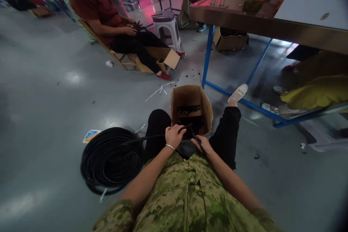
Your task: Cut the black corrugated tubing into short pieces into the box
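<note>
Between my knees stands an open cardboard box (208, 110) with small black pieces (190, 121) lying inside. My left hand (174, 137) is closed round a black hose (153, 136), whose free end sticks out over the box. That hose runs back to a large coil of black hose (108, 163) on the floor to my left. In my right hand (203, 144) is a slim dark tool (196, 138), its tip close to the hose end. Whether the tip touches the hose I cannot tell, and the tool's exact kind is too small to make out.
A seated person in red (103, 18) handles black pieces above another cardboard box (156, 59). To the right is a table (244, 21) with blue legs (208, 58). A grey stool (166, 29) stands behind. Black scraps and a white tie (161, 90) lie on the floor.
</note>
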Demonstrator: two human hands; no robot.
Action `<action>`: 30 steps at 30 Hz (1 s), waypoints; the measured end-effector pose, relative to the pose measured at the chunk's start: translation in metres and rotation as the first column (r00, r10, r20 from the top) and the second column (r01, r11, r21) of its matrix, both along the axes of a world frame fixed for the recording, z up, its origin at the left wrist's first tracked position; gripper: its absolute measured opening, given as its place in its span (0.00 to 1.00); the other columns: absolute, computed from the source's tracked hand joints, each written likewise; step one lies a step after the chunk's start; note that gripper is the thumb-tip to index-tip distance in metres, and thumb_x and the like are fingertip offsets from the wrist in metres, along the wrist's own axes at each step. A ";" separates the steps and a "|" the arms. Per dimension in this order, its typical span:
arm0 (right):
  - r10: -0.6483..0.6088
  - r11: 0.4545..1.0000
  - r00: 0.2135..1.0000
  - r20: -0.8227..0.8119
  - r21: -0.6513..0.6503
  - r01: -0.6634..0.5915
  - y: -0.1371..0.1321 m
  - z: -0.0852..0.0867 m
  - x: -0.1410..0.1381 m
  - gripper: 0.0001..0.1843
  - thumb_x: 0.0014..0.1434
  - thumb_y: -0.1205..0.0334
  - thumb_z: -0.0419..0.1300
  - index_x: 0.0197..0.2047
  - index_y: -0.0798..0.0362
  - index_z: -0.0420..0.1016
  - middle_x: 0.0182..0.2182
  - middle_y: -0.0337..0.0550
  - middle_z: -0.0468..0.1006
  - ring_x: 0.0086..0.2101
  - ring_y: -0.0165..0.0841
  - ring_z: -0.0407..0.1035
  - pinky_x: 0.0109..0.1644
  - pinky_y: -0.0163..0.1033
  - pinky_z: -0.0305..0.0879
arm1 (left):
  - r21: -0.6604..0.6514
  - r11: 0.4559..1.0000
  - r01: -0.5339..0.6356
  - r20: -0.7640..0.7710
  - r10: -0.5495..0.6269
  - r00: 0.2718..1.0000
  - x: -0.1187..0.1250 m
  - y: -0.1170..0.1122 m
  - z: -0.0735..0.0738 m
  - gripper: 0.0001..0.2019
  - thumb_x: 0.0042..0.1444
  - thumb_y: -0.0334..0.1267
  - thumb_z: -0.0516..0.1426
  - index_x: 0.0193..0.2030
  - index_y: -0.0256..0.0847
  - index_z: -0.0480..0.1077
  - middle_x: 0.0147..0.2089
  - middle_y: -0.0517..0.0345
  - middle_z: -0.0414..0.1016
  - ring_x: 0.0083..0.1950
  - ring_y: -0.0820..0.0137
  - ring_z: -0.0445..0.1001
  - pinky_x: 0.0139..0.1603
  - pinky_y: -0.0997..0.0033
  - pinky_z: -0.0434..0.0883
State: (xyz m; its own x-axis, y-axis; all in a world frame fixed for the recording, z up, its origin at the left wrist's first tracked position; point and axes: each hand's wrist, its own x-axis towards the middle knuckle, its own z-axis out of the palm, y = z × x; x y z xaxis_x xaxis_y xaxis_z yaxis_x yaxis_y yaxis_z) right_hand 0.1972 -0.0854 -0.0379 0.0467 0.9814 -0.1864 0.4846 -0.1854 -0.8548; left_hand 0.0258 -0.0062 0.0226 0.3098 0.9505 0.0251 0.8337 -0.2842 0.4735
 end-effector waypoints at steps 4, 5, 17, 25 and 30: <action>0.000 1.000 1.000 -0.004 0.023 0.001 -0.001 0.001 0.000 0.23 0.57 0.42 0.53 0.28 0.53 0.73 0.20 0.39 0.72 0.24 0.31 0.65 0.26 0.32 0.55 | 0.006 1.000 -0.017 0.001 0.017 1.000 -0.001 0.002 0.000 0.10 0.59 0.45 0.56 0.41 0.50 0.76 0.39 0.62 0.78 0.41 0.71 0.74 0.50 0.64 0.58; 0.002 1.000 1.000 0.000 0.026 -0.002 -0.001 0.001 0.001 0.23 0.57 0.42 0.53 0.28 0.53 0.73 0.20 0.40 0.72 0.24 0.31 0.65 0.26 0.32 0.54 | 0.009 1.000 -0.016 -0.002 0.016 1.000 -0.001 0.002 0.000 0.10 0.59 0.46 0.55 0.41 0.50 0.76 0.40 0.62 0.78 0.41 0.70 0.74 0.50 0.64 0.58; 0.030 0.999 0.996 0.082 -0.014 -0.029 -0.002 0.009 -0.001 0.19 0.57 0.44 0.55 0.32 0.52 0.76 0.24 0.40 0.74 0.26 0.32 0.67 0.29 0.32 0.55 | -0.001 1.000 -0.014 -0.003 0.014 1.000 -0.003 0.003 -0.002 0.11 0.60 0.46 0.54 0.43 0.49 0.76 0.41 0.61 0.79 0.43 0.70 0.74 0.50 0.64 0.58; 0.009 1.000 0.997 0.073 -0.012 -0.008 -0.002 0.008 -0.001 0.22 0.56 0.42 0.54 0.30 0.53 0.76 0.21 0.39 0.73 0.25 0.31 0.65 0.27 0.32 0.53 | -0.019 1.000 0.003 -0.011 -0.004 1.000 -0.003 0.002 0.000 0.11 0.60 0.46 0.54 0.43 0.50 0.76 0.41 0.61 0.78 0.41 0.70 0.74 0.50 0.64 0.58; -0.002 1.000 0.999 0.050 -0.009 0.002 -0.002 0.006 -0.001 0.22 0.56 0.43 0.54 0.31 0.53 0.76 0.22 0.40 0.74 0.26 0.32 0.66 0.28 0.32 0.55 | -0.012 0.999 0.045 -0.019 -0.045 0.999 -0.003 0.000 0.001 0.11 0.60 0.46 0.55 0.43 0.50 0.76 0.40 0.61 0.79 0.41 0.70 0.74 0.50 0.64 0.58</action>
State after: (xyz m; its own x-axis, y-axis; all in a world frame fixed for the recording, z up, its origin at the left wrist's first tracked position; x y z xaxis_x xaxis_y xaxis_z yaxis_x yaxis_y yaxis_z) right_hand 0.1960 -0.0873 -0.0315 0.0579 0.9796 -0.1926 0.5260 -0.1939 -0.8281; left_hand 0.0232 -0.0058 0.0240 0.3525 0.9358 0.0081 0.8290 -0.3163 0.4612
